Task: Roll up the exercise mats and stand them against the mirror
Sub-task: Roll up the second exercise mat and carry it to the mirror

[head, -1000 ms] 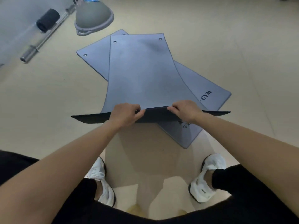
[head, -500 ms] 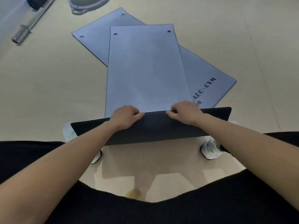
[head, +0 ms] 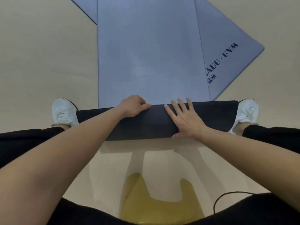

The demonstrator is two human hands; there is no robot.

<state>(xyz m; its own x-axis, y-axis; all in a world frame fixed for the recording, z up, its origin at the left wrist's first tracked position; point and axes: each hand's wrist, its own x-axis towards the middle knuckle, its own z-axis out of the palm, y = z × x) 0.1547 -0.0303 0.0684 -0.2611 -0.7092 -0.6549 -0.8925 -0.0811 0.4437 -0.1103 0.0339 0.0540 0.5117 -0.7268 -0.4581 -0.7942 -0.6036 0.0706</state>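
Observation:
Two blue-grey exercise mats lie crossed on the beige floor. The top mat (head: 149, 54) runs straight away from me, and its near end is folded over into a dark roll (head: 211, 117) showing the black underside. My left hand (head: 134, 106) grips the roll's far edge with curled fingers. Flat on top of the roll, fingers spread, my right hand (head: 186, 119) presses down. The lower mat (head: 230, 62), printed "ADO·GYM", sticks out to the right underneath. The mirror is out of view.
My white shoes stand at either end of the roll, the left shoe (head: 64, 112) and the right shoe (head: 246, 111). Bare beige floor (head: 40, 62) spreads to the left and right. A thin black cable (head: 227, 197) loops near my right leg.
The raised mat edge has been folded over and brought down into a low roll. My right hand let go of the edge and now lies flat on it. My view dropped closer.

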